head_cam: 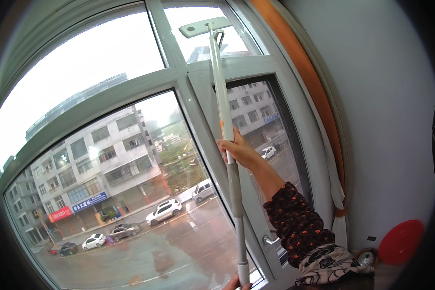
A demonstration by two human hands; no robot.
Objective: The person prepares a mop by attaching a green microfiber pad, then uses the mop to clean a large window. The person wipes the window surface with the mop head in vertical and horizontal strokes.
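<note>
My right hand (242,149) is wrapped around the upper shaft of a long-handled flat mop or window squeegee (220,98). Its pale flat head (206,27) lies over the small upper-right window pane (239,40); whether it touches the glass I cannot tell. A grey grip sleeve (235,190) sits on the pole below that hand. At the bottom edge of the view, my left hand (236,283) holds the lower end of the pole, and most of this hand is cut off. The pole runs nearly upright in front of the window frame (199,105).
A large lower pane (130,203) looks onto a street with parked cars and buildings. The right casement has a metal handle (270,240). An orange and beige curtain (311,69) hangs at the right. A red round object (401,242) stands low by the wall (388,108).
</note>
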